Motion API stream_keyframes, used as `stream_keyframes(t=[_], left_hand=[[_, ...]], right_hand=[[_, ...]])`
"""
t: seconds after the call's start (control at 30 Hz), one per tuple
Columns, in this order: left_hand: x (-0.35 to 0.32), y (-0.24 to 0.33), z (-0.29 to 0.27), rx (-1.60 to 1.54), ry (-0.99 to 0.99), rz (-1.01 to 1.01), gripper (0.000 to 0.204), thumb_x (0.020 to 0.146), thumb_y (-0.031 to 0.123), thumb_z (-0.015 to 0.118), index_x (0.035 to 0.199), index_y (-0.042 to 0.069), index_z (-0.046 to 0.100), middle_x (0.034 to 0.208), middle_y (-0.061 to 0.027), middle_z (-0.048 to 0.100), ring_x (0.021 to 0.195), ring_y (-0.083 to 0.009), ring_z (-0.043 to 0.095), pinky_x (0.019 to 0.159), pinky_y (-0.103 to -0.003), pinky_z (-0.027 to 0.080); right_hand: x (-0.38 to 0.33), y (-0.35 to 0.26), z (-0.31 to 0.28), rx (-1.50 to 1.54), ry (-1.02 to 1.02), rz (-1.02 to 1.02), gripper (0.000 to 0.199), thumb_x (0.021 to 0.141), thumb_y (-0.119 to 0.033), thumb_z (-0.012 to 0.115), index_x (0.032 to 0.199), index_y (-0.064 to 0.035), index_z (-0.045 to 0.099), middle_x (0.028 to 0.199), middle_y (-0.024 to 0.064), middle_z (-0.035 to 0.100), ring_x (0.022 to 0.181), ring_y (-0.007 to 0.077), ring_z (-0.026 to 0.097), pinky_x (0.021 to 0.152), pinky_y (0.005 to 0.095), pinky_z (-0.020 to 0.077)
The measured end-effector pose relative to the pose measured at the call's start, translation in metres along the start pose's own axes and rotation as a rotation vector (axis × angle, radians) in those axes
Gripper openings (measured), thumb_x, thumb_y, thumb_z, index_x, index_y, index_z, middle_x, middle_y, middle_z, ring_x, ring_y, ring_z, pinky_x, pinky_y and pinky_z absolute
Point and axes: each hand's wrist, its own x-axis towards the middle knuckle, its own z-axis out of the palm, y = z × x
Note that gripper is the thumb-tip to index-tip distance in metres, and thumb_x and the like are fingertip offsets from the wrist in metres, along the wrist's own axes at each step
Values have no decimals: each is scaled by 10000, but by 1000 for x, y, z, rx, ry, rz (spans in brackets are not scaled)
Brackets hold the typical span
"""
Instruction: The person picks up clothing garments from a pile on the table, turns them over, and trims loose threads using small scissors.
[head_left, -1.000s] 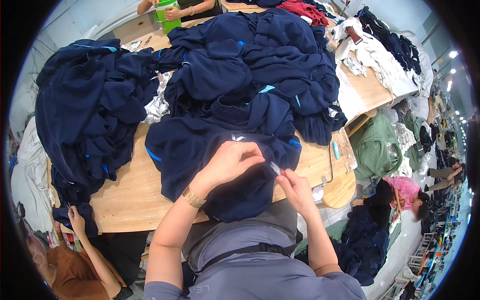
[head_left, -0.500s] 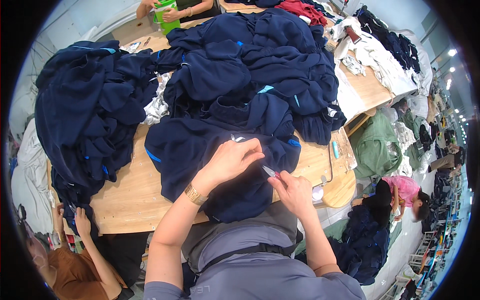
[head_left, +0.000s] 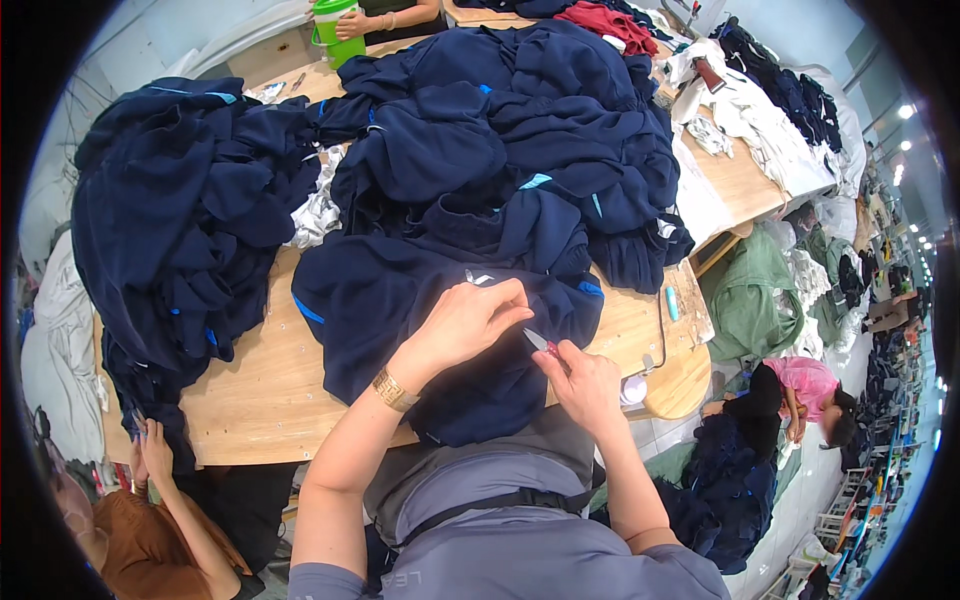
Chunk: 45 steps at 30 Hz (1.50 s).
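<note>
A navy garment (head_left: 375,290) with bright blue insets lies spread over the table edge in front of me. Above it, my left hand (head_left: 470,318) has thumb and fingertips pinched together; whatever is between them, perhaps something very fine, is too small to make out. A small white label (head_left: 480,278) shows on the cloth just beyond that hand. My right hand (head_left: 585,385) grips a pair of thread snips (head_left: 541,343) with red handles. The snips' pointed metal blades aim up and left, a short way below my left fingertips.
More navy garments are heaped on the wooden table (head_left: 240,410), in a far pile (head_left: 560,110) and a left pile (head_left: 180,220). A co-worker (head_left: 165,520) handles cloth at lower left. Across the table, another person's hand holds a green container (head_left: 338,35). A light-blue marker-like object (head_left: 671,303) lies at right.
My hands, the snips and the garment barely differ. Across the table, the other person's hands have shifted around the green container. The lower-left co-worker's hands have moved closer together.
</note>
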Motion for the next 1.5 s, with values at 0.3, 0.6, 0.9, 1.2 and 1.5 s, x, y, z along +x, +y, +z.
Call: stream_keyframes(t=[0.3, 0.6, 0.9, 1.2, 1.5], left_hand=[[0, -2, 2, -18, 15, -6, 166, 849, 212, 610, 840, 51, 570, 692, -118, 635, 651, -300, 624, 584, -361, 466], [2, -3, 1, -151, 52, -60, 133, 905, 104, 544, 861, -16, 507, 728, -122, 652, 705, -198, 666, 616, -276, 494], [1, -5, -1, -186, 44, -107, 109, 898, 101, 553, 917, -5, 541, 758, -108, 659, 708, -175, 657, 615, -247, 483], [-2, -5, -3, 77, -67, 47, 206, 775, 126, 668, 956, 41, 620, 874, -111, 661, 832, -261, 641, 733, -344, 498], [-2, 8, 1, 108, -23, 1, 155, 769, 220, 678, 881, 114, 694, 918, -75, 617, 829, -267, 608, 731, -367, 479]], right_hand=[[3, 0, 1, -27, 16, -24, 402, 860, -442, 558, 676, -86, 525, 504, 125, 535, 495, 324, 574, 466, 406, 424], [4, 15, 13, 1219, 16, 403, 254, 894, -254, 607, 743, -69, 520, 596, -108, 300, 531, -2, 228, 454, 193, 193], [24, -1, 41, 697, 190, 36, 156, 791, -117, 701, 841, -17, 592, 618, 75, 571, 532, 64, 474, 492, 246, 395], [36, 12, 43, 1011, 86, 169, 145, 858, -123, 643, 794, -25, 558, 678, -28, 527, 641, 21, 416, 565, 191, 361], [33, 1, 25, 820, 114, 116, 158, 874, -135, 623, 801, -15, 551, 676, -2, 552, 628, 42, 444, 555, 210, 382]])
